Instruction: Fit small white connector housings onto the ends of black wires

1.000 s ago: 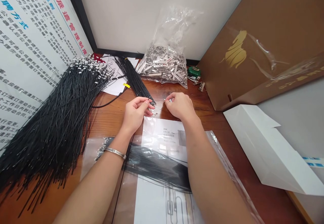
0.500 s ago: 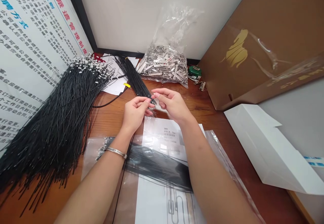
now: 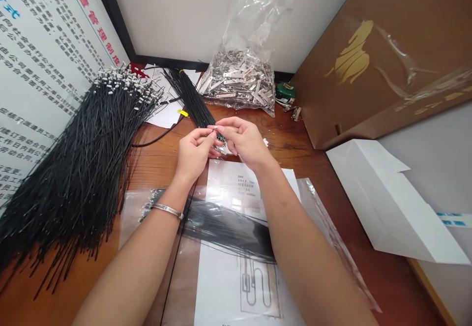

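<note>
My left hand (image 3: 193, 151) and my right hand (image 3: 241, 141) meet over the table, fingertips pinched together. Whatever lies between them is too small and too covered to name. Right behind the fingers is the near end of a tied bundle of black wires (image 3: 193, 102), with small shiny tips. A thin dark line, possibly a wire, runs from behind my left wrist toward the front edge. Below my forearms lie more black wires (image 3: 228, 230) in a clear plastic bag (image 3: 317, 213), with a printed sheet (image 3: 217, 277) showing a wiring drawing.
A big heap of black wires with white connectors (image 3: 84, 159) fills the left side. At the back stand a clear bag of metal clips (image 3: 239, 82) and a green tape measure (image 3: 285, 91). A brown box (image 3: 354, 70) and white carton (image 3: 387, 203) bound the right.
The view has tipped slightly down. My right hand has come closer to my left, and their fingertips now touch or nearly touch.
</note>
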`<move>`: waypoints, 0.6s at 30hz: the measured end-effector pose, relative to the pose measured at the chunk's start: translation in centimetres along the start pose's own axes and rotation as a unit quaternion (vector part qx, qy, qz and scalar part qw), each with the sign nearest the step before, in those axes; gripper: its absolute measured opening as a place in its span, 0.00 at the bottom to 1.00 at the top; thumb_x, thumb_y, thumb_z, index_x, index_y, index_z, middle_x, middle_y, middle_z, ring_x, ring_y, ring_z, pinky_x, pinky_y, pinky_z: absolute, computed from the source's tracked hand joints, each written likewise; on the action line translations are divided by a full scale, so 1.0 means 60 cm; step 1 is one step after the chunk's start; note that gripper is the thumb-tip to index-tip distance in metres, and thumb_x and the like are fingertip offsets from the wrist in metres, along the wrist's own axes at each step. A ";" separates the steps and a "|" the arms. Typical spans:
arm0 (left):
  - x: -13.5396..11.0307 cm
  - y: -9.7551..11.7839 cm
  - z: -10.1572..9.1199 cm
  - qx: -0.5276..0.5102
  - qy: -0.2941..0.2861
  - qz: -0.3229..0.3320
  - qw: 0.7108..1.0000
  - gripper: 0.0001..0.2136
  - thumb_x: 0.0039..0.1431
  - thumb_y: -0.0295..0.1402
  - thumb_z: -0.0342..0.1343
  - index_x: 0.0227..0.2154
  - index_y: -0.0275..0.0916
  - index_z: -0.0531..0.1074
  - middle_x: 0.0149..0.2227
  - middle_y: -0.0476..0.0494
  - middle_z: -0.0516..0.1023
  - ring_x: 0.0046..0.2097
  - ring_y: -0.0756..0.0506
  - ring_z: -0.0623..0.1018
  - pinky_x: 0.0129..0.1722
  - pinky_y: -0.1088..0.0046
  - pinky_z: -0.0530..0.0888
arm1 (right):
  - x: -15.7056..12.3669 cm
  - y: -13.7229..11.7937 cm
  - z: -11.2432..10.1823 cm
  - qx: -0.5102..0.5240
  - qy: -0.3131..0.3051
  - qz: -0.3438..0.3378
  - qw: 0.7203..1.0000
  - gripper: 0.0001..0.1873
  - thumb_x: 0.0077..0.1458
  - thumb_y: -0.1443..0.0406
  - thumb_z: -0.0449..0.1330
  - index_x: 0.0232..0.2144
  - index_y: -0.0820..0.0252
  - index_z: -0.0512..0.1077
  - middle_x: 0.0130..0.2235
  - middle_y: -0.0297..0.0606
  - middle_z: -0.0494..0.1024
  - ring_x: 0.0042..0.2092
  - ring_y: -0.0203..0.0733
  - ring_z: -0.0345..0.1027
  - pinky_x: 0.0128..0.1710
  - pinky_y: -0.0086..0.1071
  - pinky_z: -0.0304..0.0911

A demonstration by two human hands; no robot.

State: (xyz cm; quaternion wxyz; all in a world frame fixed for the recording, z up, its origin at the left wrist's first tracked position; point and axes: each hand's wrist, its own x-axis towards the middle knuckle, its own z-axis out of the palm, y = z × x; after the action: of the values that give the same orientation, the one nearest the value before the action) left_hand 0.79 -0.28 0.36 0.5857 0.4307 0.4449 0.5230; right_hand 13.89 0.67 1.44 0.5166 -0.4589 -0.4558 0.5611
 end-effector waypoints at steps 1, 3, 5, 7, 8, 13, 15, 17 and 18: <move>0.000 0.000 0.000 0.000 0.001 0.001 1.000 0.12 0.49 0.36 0.63 0.33 0.34 0.72 0.24 0.47 0.80 0.20 0.52 0.76 0.23 0.77 0.73 | 0.000 0.000 0.001 0.001 -0.001 0.001 1.000 0.17 0.43 0.58 0.69 0.31 0.62 0.71 0.31 0.37 0.81 0.16 0.22 0.48 0.14 0.25 0.42; 0.000 0.000 -0.001 0.000 0.002 0.001 1.000 0.11 0.50 0.34 0.63 0.33 0.34 0.72 0.23 0.47 0.80 0.20 0.52 0.75 0.23 0.77 0.73 | 0.000 -0.001 0.002 0.005 -0.001 -0.001 1.000 0.17 0.43 0.58 0.70 0.31 0.62 0.71 0.29 0.36 0.80 0.16 0.23 0.47 0.14 0.25 0.41; 0.000 0.000 0.000 -0.002 0.001 0.003 1.000 0.10 0.50 0.33 0.62 0.34 0.34 0.72 0.22 0.48 0.79 0.19 0.51 0.75 0.22 0.76 0.73 | 0.000 -0.001 0.004 0.010 -0.001 -0.003 1.000 0.16 0.42 0.59 0.70 0.31 0.62 0.72 0.25 0.32 0.77 0.15 0.23 0.47 0.14 0.26 0.40; 0.000 0.000 0.000 -0.003 -0.001 0.008 1.000 0.10 0.51 0.33 0.62 0.35 0.34 0.72 0.22 0.48 0.79 0.19 0.51 0.75 0.22 0.77 0.73 | -0.001 -0.001 0.006 0.013 0.001 -0.001 1.000 0.16 0.41 0.59 0.70 0.30 0.63 0.73 0.20 0.29 0.73 0.16 0.24 0.47 0.15 0.26 0.41; 0.000 0.000 0.000 -0.003 -0.001 0.011 1.000 0.11 0.51 0.34 0.62 0.35 0.34 0.73 0.22 0.48 0.79 0.19 0.51 0.75 0.22 0.77 0.73 | -0.001 -0.001 0.007 0.013 0.002 0.001 1.000 0.16 0.41 0.59 0.70 0.30 0.63 0.73 0.19 0.28 0.71 0.16 0.24 0.48 0.16 0.26 0.42; 0.001 -0.001 -0.001 0.006 0.008 0.022 1.000 0.12 0.53 0.39 0.62 0.34 0.34 0.73 0.23 0.47 0.79 0.20 0.51 0.75 0.22 0.77 0.72 | 0.000 0.003 0.008 -0.011 0.012 -0.017 1.000 0.17 0.40 0.57 0.70 0.30 0.63 0.75 0.23 0.30 0.72 0.22 0.26 0.54 0.19 0.26 0.47; 0.003 -0.003 -0.001 0.006 0.013 0.026 1.000 0.13 0.53 0.40 0.62 0.33 0.34 0.73 0.22 0.47 0.79 0.19 0.51 0.75 0.22 0.77 0.73 | 0.000 0.005 0.008 -0.022 0.017 -0.025 0.999 0.17 0.40 0.56 0.70 0.30 0.63 0.75 0.25 0.31 0.73 0.24 0.27 0.56 0.21 0.26 0.49; 0.004 -0.004 -0.002 0.004 0.018 0.027 0.999 0.13 0.53 0.40 0.62 0.32 0.35 0.73 0.22 0.47 0.78 0.19 0.51 0.75 0.22 0.76 0.73 | 0.000 0.006 0.008 -0.031 0.021 -0.025 0.999 0.17 0.41 0.57 0.69 0.30 0.63 0.75 0.26 0.32 0.73 0.25 0.28 0.57 0.22 0.26 0.51; 0.004 -0.004 -0.002 0.003 0.020 0.029 0.999 0.12 0.53 0.40 0.62 0.32 0.35 0.73 0.22 0.48 0.78 0.19 0.52 0.75 0.22 0.77 0.73 | -0.001 0.006 0.009 -0.035 0.022 -0.024 0.999 0.16 0.41 0.57 0.69 0.30 0.63 0.76 0.26 0.32 0.73 0.25 0.29 0.58 0.22 0.27 0.51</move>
State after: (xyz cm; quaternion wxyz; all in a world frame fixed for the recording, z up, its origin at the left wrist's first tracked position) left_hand 0.75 -0.03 0.09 0.5599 0.4348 0.4456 0.5468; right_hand 13.34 0.59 1.19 0.5234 -0.4781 -0.4744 0.5220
